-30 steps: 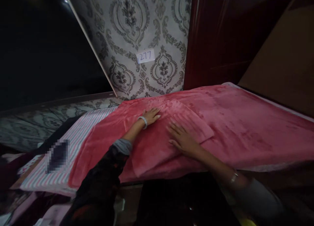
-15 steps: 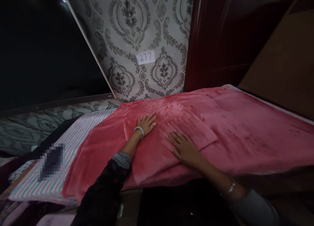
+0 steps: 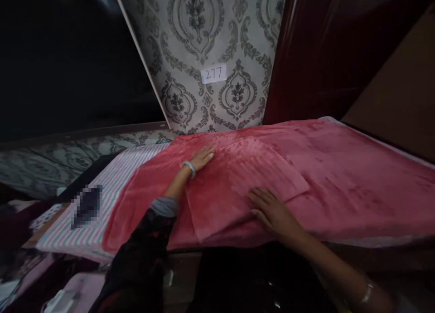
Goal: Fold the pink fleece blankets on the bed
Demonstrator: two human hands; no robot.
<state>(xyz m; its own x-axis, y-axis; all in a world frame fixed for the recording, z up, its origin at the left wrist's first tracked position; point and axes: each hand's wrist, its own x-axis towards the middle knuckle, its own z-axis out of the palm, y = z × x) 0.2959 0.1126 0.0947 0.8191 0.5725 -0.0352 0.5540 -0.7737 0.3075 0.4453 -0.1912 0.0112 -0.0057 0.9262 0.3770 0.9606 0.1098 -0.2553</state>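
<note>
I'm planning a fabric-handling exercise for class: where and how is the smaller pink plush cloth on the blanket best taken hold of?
Probably pinch the pink plush cloth by its right corner, coming from the right: that corner juts out over the pink blanket, and the right hand lies clear of it.

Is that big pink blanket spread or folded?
Spread out: the pink blanket reaches from the striped cloth to the picture's right edge. Cannot tell whether the upper piece is folded.

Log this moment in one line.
left hand: on pink cloth; right hand: on pink cloth, nearer; card: on wall, reads 277
</note>
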